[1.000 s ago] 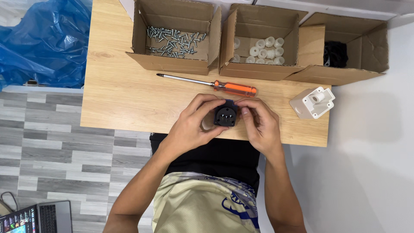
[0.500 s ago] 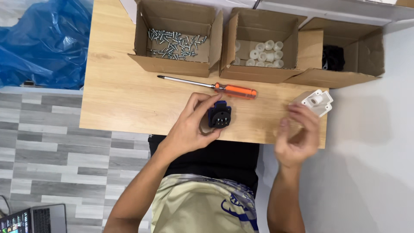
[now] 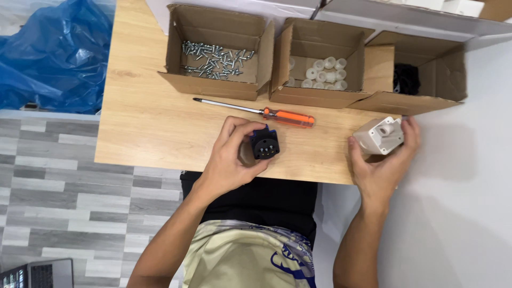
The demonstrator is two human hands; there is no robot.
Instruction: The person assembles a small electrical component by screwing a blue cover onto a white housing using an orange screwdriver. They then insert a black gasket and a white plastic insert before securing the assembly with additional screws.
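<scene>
My left hand [image 3: 230,154] grips a small black socket part with a blue back [image 3: 264,144] just above the wooden table [image 3: 154,128], near its front edge. Over at the table's right corner, my right hand [image 3: 381,165] wraps around a white plastic housing [image 3: 379,135], thumb on its left side and fingers on its right. An orange-handled screwdriver [image 3: 266,113] lies flat on the table just beyond the black part.
Three open cardboard boxes stand along the back: one with several screws [image 3: 213,58], one with white plastic caps [image 3: 322,72], one with black parts [image 3: 408,80]. A blue plastic bag [image 3: 48,53] lies on the floor at left, a laptop [image 3: 37,273] at bottom left.
My right hand let go of the black part, moved right to the table corner and closed around the white housing. My left hand kept the black part and stayed in place.
</scene>
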